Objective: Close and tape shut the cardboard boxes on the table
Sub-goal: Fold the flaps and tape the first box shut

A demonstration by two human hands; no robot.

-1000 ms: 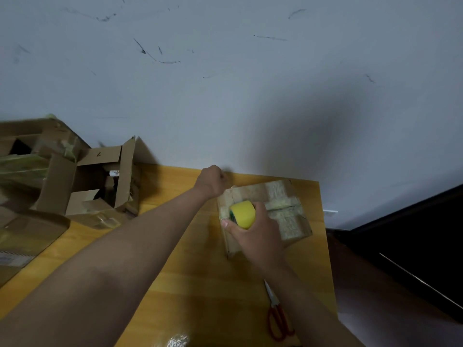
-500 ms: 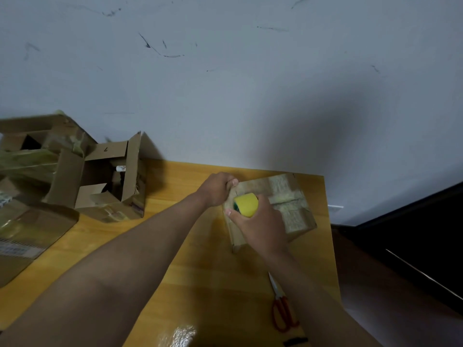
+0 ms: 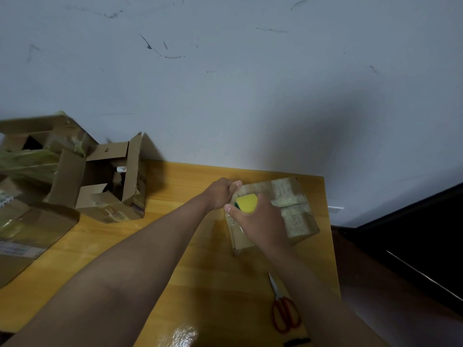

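looks like mid-taping: right hand [image 3: 260, 219] grips the yellow tape roll [image 3: 246, 202] on the closed box [image 3: 295, 211], left hand [image 3: 223, 194] curled at its 10 o'clock corner, likely pinning the tape end, so next is probably pulling tape across toward 4 o'clock.

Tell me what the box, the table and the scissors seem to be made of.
Box: brown cardboard, matte, under glossy clear tape strips. Table: likely varnished wood; yellow grain, light glare. Scissors: pale metal blades, red handles, probably plastic.
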